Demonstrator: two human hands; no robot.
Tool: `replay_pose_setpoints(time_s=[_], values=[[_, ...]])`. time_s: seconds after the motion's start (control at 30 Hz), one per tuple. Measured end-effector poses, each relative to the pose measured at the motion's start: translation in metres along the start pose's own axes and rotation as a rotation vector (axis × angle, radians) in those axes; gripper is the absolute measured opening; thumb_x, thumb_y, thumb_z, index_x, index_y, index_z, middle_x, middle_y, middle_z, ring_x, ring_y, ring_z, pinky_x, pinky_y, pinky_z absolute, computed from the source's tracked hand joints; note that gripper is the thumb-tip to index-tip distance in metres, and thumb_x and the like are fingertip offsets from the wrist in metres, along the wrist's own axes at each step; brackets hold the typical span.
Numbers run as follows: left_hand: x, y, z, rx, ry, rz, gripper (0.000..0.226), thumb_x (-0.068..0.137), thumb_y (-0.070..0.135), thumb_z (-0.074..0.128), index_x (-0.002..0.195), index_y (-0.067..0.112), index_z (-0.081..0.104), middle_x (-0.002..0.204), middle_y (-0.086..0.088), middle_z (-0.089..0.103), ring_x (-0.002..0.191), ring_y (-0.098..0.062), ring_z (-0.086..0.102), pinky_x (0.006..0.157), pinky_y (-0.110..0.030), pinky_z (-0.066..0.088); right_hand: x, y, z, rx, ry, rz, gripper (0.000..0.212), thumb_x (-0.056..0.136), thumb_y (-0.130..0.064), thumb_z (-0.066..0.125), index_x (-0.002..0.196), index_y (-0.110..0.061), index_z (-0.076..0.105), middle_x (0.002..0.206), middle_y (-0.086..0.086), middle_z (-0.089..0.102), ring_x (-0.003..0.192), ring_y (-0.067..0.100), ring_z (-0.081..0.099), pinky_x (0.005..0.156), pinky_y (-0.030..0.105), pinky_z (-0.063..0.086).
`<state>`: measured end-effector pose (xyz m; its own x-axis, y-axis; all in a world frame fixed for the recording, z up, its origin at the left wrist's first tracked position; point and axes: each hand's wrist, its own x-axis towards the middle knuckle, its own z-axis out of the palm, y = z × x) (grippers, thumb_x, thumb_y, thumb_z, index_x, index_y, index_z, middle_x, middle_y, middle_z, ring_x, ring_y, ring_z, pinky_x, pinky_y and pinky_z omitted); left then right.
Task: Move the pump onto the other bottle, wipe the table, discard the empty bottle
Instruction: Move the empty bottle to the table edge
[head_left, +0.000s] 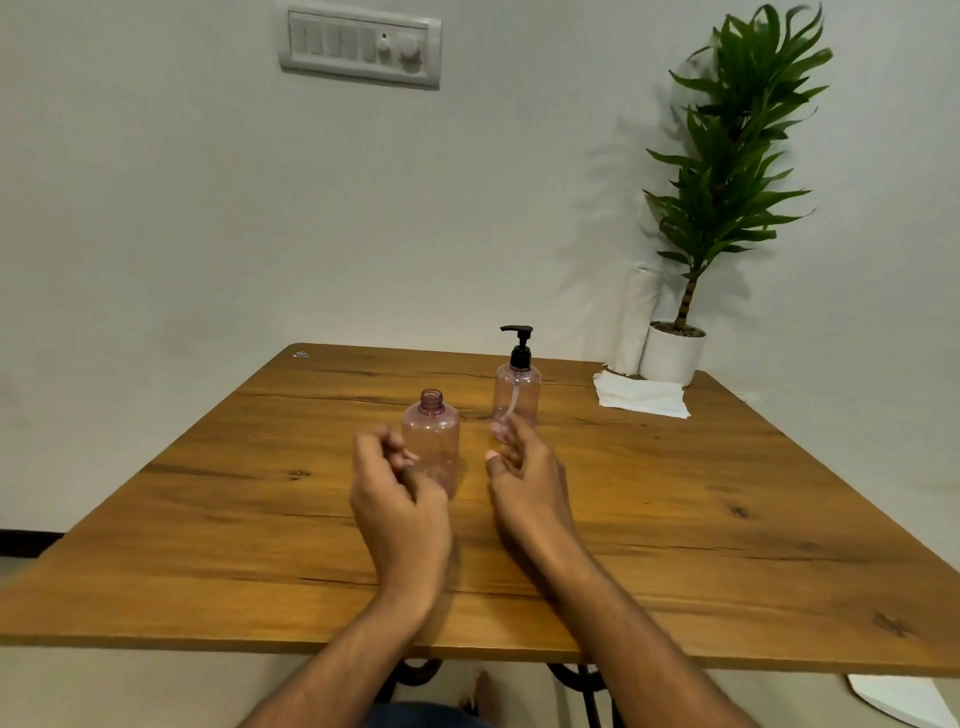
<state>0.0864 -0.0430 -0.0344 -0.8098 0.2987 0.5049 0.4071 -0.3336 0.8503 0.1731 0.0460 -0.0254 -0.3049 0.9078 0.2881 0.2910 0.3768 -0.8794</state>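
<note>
Two pink bottles upright on table (208, 509). Left hand (400, 499) just in front of open bottle (431, 436), fingers curled loosely, gripping nothing; contact unclear. Right hand (524, 478) loosely spread, empty, fingertips at base of pump bottle (517, 395); black pump (518, 345) on it. Tissues (641, 397) and plant (727, 182) far right.

Two small see-through pink bottles stand upright near the middle of the brown wooden table (675, 493). The nearer bottle (431, 436) has no top, so its neck is open, and it looks empty. The other bottle (517, 395) stands a little farther back and to the right, with a black pump (519, 345) on top and a thin tube reaching down inside.
</note>
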Motion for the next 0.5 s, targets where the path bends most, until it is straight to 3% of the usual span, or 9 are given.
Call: replay_pose_setpoints(time_s=[0.03, 0.1, 0.2, 0.27, 0.37, 0.43, 0.5], values=[[0.006, 0.000, -0.004, -0.011, 0.055, -0.029, 0.039, 0.090, -0.011, 0.053, 0.108, 0.024, 0.050, 0.099, 0.000, 0.056, 0.088, -0.014, 0.059, 0.071, -0.033, 0.051, -0.004, -0.005, 0.005, 0.005, -0.026, 0.009, 0.063, 0.103, -0.014, 0.063, 0.160, -0.026, 0.039, 0.155, -0.004, 0.054, 0.135, 0.010, 0.056, 0.114, 0.034, 0.048], [0.017, 0.001, -0.005, -0.046, 0.014, -0.175, 0.033, 0.100, 0.002, 0.055, 0.122, 0.026, 0.049, 0.116, -0.001, 0.057, 0.102, -0.013, 0.060, 0.076, -0.024, 0.048, -0.010, -0.010, 0.011, 0.024, -0.069, 0.017, 0.064, 0.104, -0.014, 0.061, 0.161, -0.028, 0.036, 0.160, -0.004, 0.049, 0.138, 0.012, 0.054, 0.110, 0.029, 0.048], [0.027, -0.002, -0.006, -0.057, -0.284, -0.415, 0.024, 0.110, 0.040, 0.038, 0.128, 0.037, 0.054, 0.124, -0.001, 0.065, 0.104, -0.014, 0.064, 0.076, -0.026, 0.050, -0.017, -0.018, 0.023, 0.076, -0.133, 0.002, 0.062, 0.105, -0.009, 0.058, 0.160, -0.030, 0.039, 0.156, -0.007, 0.052, 0.134, 0.005, 0.054, 0.104, 0.022, 0.048], [0.030, -0.003, -0.013, -0.026, -0.386, -0.409, 0.032, 0.108, 0.050, 0.032, 0.129, 0.043, 0.055, 0.122, 0.001, 0.069, 0.105, -0.012, 0.066, 0.080, -0.027, 0.050, -0.020, -0.022, 0.033, 0.088, -0.155, -0.001, 0.062, 0.105, -0.008, 0.057, 0.160, -0.031, 0.039, 0.149, -0.010, 0.056, 0.117, -0.009, 0.055, 0.092, 0.010, 0.047], [0.038, 0.002, -0.037, -0.038, -0.337, -0.372, 0.033, 0.104, 0.058, 0.031, 0.119, 0.050, 0.060, 0.117, 0.008, 0.071, 0.102, -0.003, 0.066, 0.076, -0.019, 0.050, -0.026, -0.035, 0.052, 0.093, -0.181, -0.028, 0.061, 0.105, -0.008, 0.057, 0.160, -0.027, 0.039, 0.145, -0.008, 0.059, 0.095, -0.021, 0.050, 0.073, -0.002, 0.044], [0.044, 0.009, -0.054, -0.043, -0.296, -0.351, 0.041, 0.095, 0.069, 0.029, 0.118, 0.053, 0.060, 0.106, 0.017, 0.073, 0.091, 0.007, 0.068, 0.067, -0.006, 0.049, -0.029, -0.042, 0.062, 0.108, -0.190, -0.056, 0.060, 0.105, -0.009, 0.057, 0.160, -0.028, 0.040, 0.144, -0.010, 0.060, 0.101, -0.019, 0.053, 0.078, 0.000, 0.046], [0.050, 0.011, -0.076, -0.029, -0.246, -0.326, 0.053, 0.090, 0.076, 0.025, 0.122, 0.051, 0.060, 0.091, 0.029, 0.074, 0.080, 0.019, 0.066, 0.060, -0.003, 0.048, -0.036, -0.056, 0.073, 0.129, -0.236, -0.084, 0.061, 0.105, -0.010, 0.056, 0.160, -0.030, 0.039, 0.143, -0.013, 0.060, 0.118, -0.007, 0.058, 0.090, 0.007, 0.047]])
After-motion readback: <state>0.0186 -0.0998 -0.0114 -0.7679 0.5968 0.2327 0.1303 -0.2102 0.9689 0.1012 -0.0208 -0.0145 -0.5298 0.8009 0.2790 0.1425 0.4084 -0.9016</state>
